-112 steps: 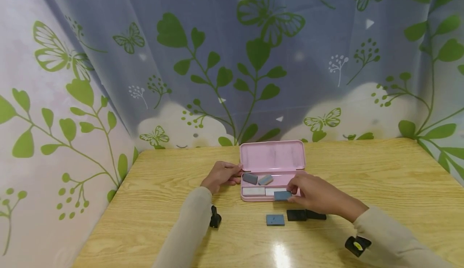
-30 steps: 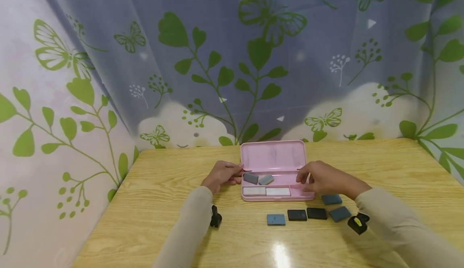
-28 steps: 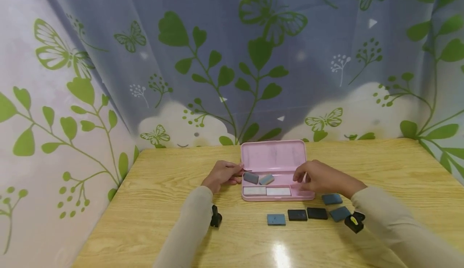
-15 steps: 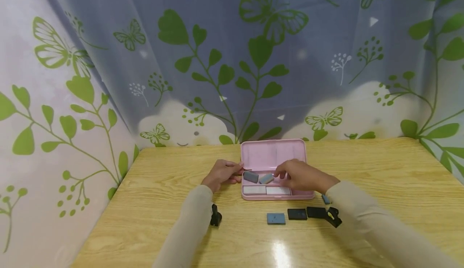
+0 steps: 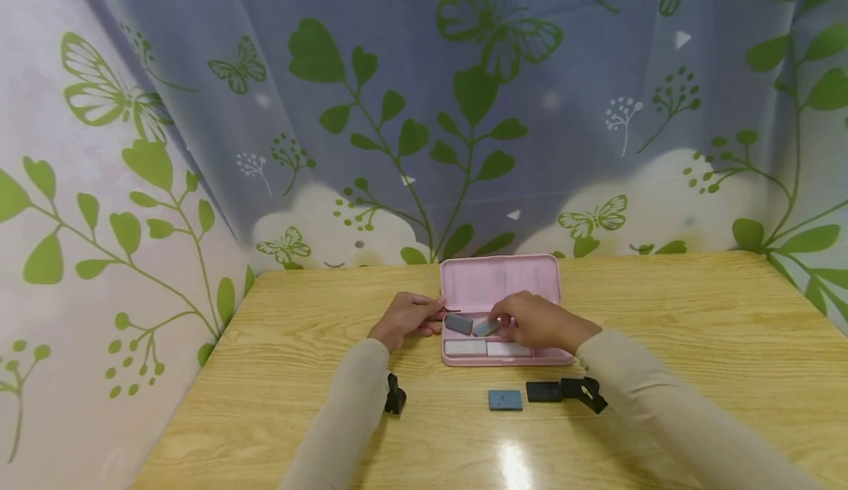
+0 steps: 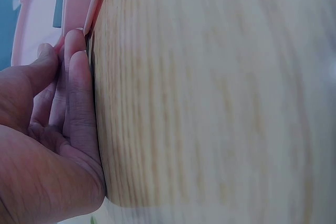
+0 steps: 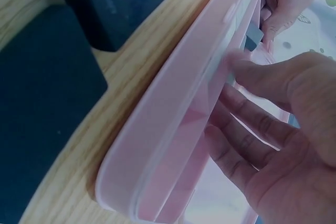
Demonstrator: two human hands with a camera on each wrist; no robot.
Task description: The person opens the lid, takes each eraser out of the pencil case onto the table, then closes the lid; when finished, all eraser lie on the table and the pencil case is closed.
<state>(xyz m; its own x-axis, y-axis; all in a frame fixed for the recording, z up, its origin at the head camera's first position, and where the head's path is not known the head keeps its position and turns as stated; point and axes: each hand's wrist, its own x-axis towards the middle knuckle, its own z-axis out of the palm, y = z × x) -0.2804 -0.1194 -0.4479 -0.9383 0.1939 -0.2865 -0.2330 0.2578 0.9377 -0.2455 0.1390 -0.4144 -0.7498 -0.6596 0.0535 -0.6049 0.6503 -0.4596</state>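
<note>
A pink pencil case lies with its lid raised. My left hand is at its left end; in the left wrist view the fairly straight fingers touch the case corner, thumb by the lid edge. My right hand reaches into the back compartment, thumb and fingertips pinching the right end of a grey-blue and beige eraser; the fingers partly hide it. Left of that lies a grey-blue block eraser. Two whitish blocks fill part of the front compartment.
On the wooden table, before the case, lie a blue slab, a black slab and another black one partly behind the right wrist camera. A dark slab bears "4B" lettering. A patterned curtain hangs behind.
Blue slabs formerly above or in the case were set on the table at right, now hidden by my right sleeve. My right hand has moved left to the eraser. The left hand stays put.
</note>
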